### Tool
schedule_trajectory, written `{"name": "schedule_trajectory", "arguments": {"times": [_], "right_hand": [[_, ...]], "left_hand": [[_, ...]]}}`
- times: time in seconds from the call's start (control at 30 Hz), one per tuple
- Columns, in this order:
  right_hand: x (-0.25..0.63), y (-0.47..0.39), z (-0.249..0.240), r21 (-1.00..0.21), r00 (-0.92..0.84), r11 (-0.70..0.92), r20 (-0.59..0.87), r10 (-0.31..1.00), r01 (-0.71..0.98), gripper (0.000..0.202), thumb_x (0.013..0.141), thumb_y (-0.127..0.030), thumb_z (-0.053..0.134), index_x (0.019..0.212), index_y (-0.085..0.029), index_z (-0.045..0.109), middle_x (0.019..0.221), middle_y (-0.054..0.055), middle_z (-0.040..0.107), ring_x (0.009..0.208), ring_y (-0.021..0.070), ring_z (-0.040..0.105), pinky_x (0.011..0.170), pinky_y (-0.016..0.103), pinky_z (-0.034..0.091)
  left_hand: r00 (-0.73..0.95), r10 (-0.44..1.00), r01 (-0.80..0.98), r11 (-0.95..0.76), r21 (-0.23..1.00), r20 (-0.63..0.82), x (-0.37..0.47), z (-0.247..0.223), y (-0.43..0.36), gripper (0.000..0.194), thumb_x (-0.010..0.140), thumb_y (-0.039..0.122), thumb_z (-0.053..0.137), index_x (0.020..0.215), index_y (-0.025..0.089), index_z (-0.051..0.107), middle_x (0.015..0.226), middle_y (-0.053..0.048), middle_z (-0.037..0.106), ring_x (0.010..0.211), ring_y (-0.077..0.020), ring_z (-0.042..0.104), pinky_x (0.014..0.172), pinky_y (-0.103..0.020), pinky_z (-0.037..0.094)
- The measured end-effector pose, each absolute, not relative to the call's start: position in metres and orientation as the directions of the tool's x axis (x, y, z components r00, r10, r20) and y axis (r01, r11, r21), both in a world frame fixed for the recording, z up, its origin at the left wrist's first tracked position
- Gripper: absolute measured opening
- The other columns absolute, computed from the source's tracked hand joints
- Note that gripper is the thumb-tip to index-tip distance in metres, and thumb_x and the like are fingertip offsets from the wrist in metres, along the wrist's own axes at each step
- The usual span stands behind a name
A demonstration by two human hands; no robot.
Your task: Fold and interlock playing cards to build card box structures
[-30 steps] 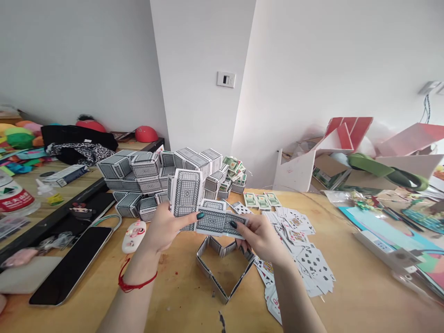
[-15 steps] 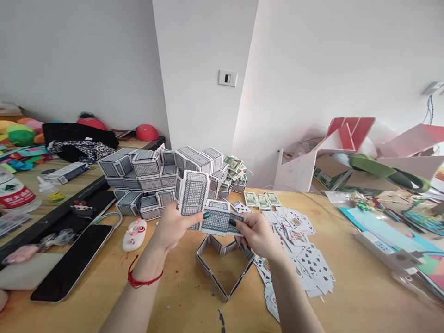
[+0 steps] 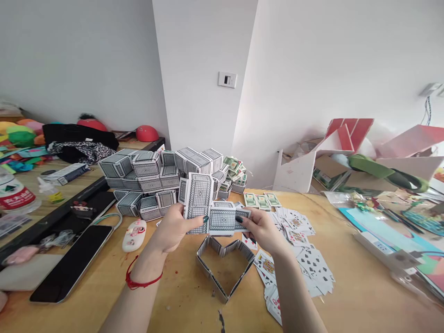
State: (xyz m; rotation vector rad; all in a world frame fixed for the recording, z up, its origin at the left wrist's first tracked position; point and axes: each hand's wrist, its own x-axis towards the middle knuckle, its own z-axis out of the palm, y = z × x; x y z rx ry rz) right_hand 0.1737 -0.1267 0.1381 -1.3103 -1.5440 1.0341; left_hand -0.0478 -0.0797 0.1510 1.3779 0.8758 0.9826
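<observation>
Grey-patterned playing cards (image 3: 198, 196) stand upright, pinched between the thumb and fingers of my left hand (image 3: 173, 229). Cards lying sideways (image 3: 222, 218) join them on the right, overlapping at the edge. My right hand (image 3: 260, 229) grips the far end of these sideways cards, thumb on the patterned backs. Just below both hands, a heart-shaped frame of folded cards (image 3: 208, 273) rests on the table. Behind the held cards rises a stack of folded-card blocks (image 3: 147, 169). How the held cards are fixed together is hidden.
Loose playing cards (image 3: 314, 266) spread to the right, with small green cards (image 3: 262, 200) beyond. On the left lie a white mouse (image 3: 134, 235), a black phone-like slab (image 3: 71, 266) and a glue bottle (image 3: 52, 190). A power strip (image 3: 385, 252) and open boxes (image 3: 333, 173) occupy the right side.
The upright cards in my left hand have shifted slightly right. The sideways cards have also moved right, and my left thumb now lies on the upright cards instead of overlapping the sideways ones.
</observation>
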Motion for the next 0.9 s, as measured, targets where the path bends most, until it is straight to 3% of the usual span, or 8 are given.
{"name": "schedule_trajectory", "arguments": {"times": [0.5, 0.9], "right_hand": [[0.185, -0.114, 0.121, -0.993, -0.144, 0.049, 0.033, 0.989, 0.11, 0.033, 0.073, -0.042, 0.059, 0.054, -0.017, 0.049, 0.041, -0.006, 0.04, 0.039, 0.0063, 0.03, 0.04, 0.022, 0.022], [0.179, -0.115, 0.122, -0.991, -0.178, 0.057, 0.036, 0.983, 0.118, 0.036, 0.075, -0.042, 0.057, 0.051, -0.018, 0.045, 0.04, -0.006, 0.038, 0.039, 0.0061, 0.028, 0.04, 0.022, 0.022]], "left_hand": [[0.378, 0.92, -0.066, -0.083, 0.994, 0.102, -0.043, 0.156, -0.089, 0.03, 0.066, 0.015, 0.065, 0.095, 0.014, 0.066, 0.093, -0.006, 0.071, 0.089, -0.0211, 0.064, 0.08, -0.032, 0.049], [0.382, 0.916, -0.06, -0.111, 0.992, 0.125, -0.042, 0.155, -0.09, 0.032, 0.068, 0.015, 0.063, 0.099, 0.014, 0.066, 0.094, -0.007, 0.071, 0.092, -0.023, 0.064, 0.082, -0.035, 0.05]]}}
